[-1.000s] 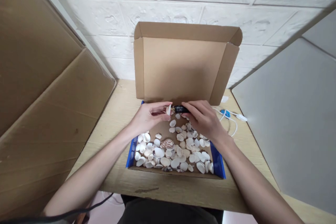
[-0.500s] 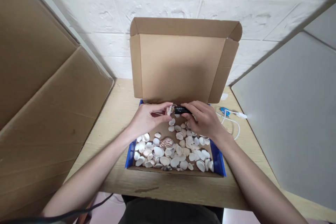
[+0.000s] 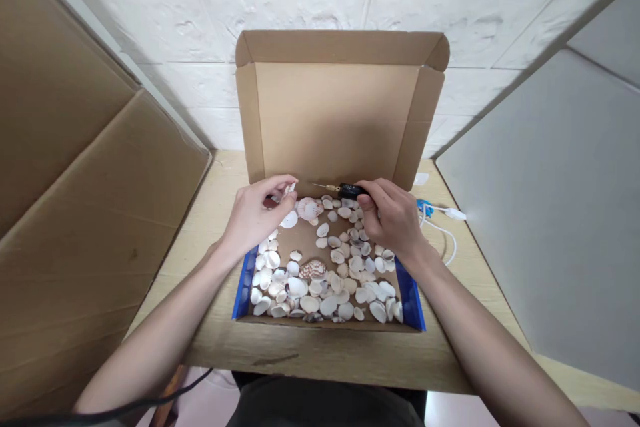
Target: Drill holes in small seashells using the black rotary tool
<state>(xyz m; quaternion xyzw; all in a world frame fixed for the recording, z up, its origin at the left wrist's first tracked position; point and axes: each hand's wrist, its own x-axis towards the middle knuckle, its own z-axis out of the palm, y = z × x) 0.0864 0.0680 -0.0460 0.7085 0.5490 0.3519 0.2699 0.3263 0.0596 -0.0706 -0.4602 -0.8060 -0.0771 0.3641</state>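
Between the thumb and fingers of my left hand (image 3: 261, 209) is a small whitish shell (image 3: 290, 189), mostly covered by the fingers. My right hand (image 3: 393, 217) grips a black mini hand drill (image 3: 350, 191). Its thin bit (image 3: 323, 185) sticks out of a brass-coloured chuck and points left at the shell, with a gap between them. Both hands are over the back part of an open cardboard box (image 3: 297, 240) with blue side walls. Many loose white shells (image 3: 329, 305) lie in it, along with a brown-patterned conical shell (image 3: 313, 269) and a larger pinkish scallop shell (image 3: 309, 209).
The box's lid (image 3: 337, 113) stands upright against the white brick wall (image 3: 320, 7). White cable (image 3: 453, 233) and a blue item (image 3: 425, 207) lie right of the box on the wooden table (image 3: 210, 340). Cardboard (image 3: 100, 227) and a grey panel (image 3: 550, 213) flank the sides.
My hands have moved apart: the shell, formerly at the drill's tip, is now off to the left, and the bit shows bare. The view has shifted slightly.
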